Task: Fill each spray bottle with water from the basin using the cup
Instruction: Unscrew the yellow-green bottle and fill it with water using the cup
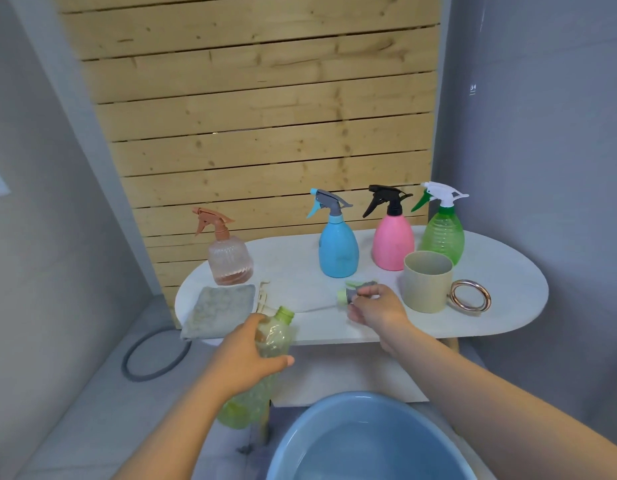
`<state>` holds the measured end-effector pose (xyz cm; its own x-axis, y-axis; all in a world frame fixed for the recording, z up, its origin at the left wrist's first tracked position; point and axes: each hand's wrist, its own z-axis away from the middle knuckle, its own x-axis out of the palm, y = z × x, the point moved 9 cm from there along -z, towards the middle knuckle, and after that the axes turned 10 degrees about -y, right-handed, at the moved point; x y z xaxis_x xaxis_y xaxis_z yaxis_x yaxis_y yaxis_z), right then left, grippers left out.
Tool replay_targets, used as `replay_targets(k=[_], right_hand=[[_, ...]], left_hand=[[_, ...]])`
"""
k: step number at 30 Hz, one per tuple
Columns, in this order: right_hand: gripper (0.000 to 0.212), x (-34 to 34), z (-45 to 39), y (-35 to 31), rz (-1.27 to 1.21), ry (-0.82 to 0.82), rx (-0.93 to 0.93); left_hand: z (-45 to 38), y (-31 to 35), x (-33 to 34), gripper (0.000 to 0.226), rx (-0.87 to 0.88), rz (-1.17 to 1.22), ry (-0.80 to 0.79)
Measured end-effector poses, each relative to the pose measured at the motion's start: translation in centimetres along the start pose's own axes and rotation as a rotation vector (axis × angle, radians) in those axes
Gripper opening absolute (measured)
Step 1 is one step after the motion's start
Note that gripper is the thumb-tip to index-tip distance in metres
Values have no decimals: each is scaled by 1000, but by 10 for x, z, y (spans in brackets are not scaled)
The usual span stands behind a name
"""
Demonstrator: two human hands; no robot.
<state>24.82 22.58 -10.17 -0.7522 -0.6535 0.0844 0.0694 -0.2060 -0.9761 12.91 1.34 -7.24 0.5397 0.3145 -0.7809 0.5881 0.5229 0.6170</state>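
Observation:
My left hand [249,356] grips an uncapped yellow-green spray bottle [270,341], tilted, in front of the table's near edge. My right hand [378,306] holds its grey and green spray head [352,294] low over the white table [501,299], the thin tube trailing left. A beige cup [427,281] with a copper ring handle stands just right of that hand. Behind stand a peach bottle [229,259], a blue bottle [338,249], a pink bottle [393,242] and a green bottle [443,235], all capped. The blue basin [300,441] with water sits below, close to me.
A folded grey cloth [217,308] lies on the table's left end. A wooden slat wall rises behind the table. A grey ring [154,355] lies on the floor to the left. Grey walls close in on both sides.

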Motion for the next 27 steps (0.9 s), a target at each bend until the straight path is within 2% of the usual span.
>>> replay_targets(k=[4, 10, 13, 15, 18, 20, 24, 27], right_hand=[[6, 1, -2, 7, 152, 5, 27], [25, 7, -1, 0, 595, -152, 19], [17, -1, 1, -9, 697, -153, -24], [12, -16, 8, -23, 757, -106, -96], [20, -40, 21, -52, 873, 19, -257], [23, -61, 29, -64, 953, 76, -296], [29, -104, 38, -75, 1112, 197, -330], [33, -137, 37, -73, 1132, 298, -230]], left_hand=[[-4, 12, 13, 80, 30, -68, -29], [-13, 18, 23, 83, 18, -70, -56], [-17, 24, 28, 83, 17, -55, -64], [-20, 35, 36, 81, 32, -47, -72], [-25, 51, 43, 77, 64, -13, -61], [-28, 64, 50, 74, 86, 18, -54], [-34, 88, 65, 73, 120, 56, -49], [-41, 102, 78, 71, 137, 82, -66]])
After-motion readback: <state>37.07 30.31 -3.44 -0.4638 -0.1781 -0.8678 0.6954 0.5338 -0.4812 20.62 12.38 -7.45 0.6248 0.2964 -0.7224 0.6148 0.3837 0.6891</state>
